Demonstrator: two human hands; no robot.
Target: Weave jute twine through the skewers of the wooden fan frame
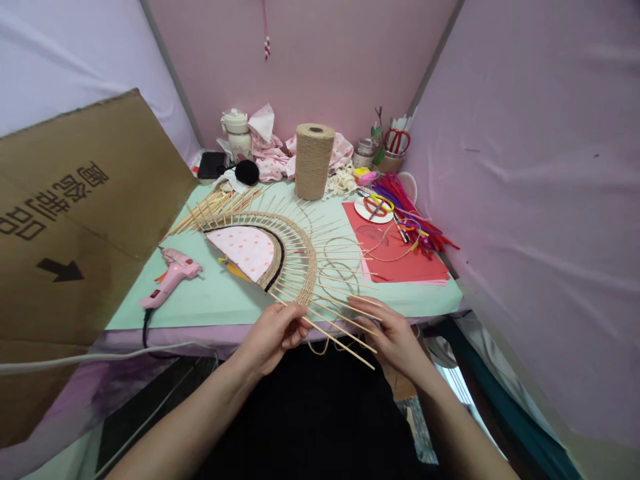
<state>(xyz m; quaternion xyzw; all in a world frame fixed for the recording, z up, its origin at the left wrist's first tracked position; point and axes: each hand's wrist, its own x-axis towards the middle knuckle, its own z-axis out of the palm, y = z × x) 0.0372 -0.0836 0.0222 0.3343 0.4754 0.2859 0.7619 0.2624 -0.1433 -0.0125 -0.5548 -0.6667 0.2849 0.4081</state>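
Observation:
A half-round woven piece with a pink dotted cloth centre lies on the green tabletop. Thin wooden sticks fan out from it, crossed by a twine band. My left hand is closed on the woven piece at its near end, thumb and fingers pinched at the lowest sticks. Among the stick tips to the right is my right hand, its fingers bent; whether it grips a stick or the twine is unclear. Loose loops of twine lie under and beside the sticks.
A pink glue gun lies left, near a large cardboard sheet. A twine spool stands at the back. Red paper, a white disc, pipe cleaners and red-handled scissors are at right. Loose sticks lie behind.

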